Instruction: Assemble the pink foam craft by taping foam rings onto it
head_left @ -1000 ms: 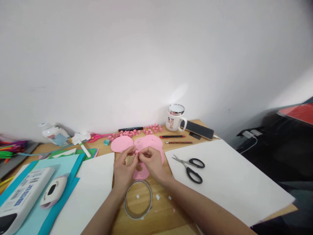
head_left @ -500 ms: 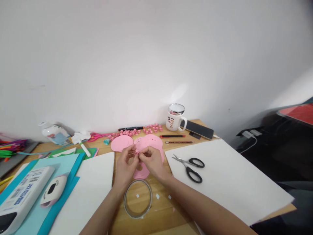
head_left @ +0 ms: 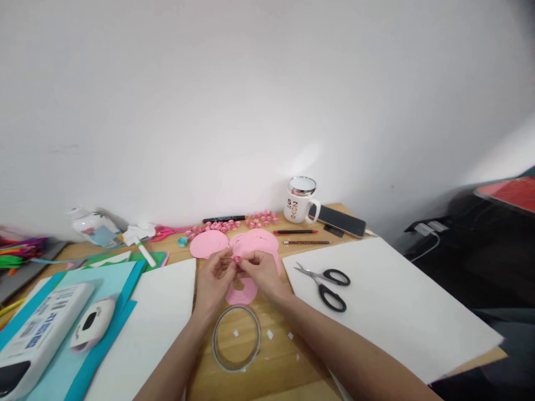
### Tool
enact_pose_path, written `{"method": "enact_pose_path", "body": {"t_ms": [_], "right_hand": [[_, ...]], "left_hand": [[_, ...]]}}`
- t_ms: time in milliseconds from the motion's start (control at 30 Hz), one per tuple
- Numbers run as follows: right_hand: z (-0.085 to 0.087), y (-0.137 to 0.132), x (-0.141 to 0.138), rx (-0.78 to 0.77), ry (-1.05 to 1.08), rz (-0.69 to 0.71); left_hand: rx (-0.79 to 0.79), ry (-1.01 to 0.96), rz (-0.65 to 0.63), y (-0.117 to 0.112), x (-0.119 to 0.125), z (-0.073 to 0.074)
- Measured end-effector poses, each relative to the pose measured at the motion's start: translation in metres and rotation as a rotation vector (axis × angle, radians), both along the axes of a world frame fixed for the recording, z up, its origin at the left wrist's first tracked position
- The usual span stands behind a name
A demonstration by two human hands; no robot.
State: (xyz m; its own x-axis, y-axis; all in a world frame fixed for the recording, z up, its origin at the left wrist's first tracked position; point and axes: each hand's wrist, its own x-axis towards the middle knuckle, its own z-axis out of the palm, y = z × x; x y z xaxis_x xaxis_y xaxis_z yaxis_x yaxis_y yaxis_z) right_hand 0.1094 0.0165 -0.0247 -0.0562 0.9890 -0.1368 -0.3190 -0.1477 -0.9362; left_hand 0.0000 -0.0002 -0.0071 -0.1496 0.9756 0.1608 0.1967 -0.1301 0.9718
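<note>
Tape ring (head_left: 214, 340) at hands' 6 o'clock on desk (head_left: 268, 318), left hand (head_left: 212, 283) and right hand (head_left: 264, 277) fingers both clamped on small pink curl (head_left: 237, 259), apparently shaping, needing light, even pressure; pink rolls (head_left: 223, 225) at 12.

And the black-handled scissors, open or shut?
Slightly open: the scissors lie with blade tips apart and handle loops spread.

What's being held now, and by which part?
A small pink piece, held between the left hand and the right hand; exact gripped part unclear.
</note>
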Motion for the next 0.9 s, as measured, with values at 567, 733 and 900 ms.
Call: {"method": "enact_pose_path", "body": {"t_ms": [567, 733, 900], "right_hand": [[0.001, -0.002, 0.001, 0.161, -0.175, -0.001], [-0.002, -0.004, 0.000, 0.235, -0.209, 0.023], [-0.003, -0.005, -0.001, 0.293, -0.282, -0.004]], "left_hand": [[-0.009, 0.100, -0.009, 0.002, -0.004, -0.005], [-0.076, 0.046, 0.009, 0.001, -0.003, -0.002], [-0.083, 0.038, 0.029, 0.002, -0.004, -0.002]]}}
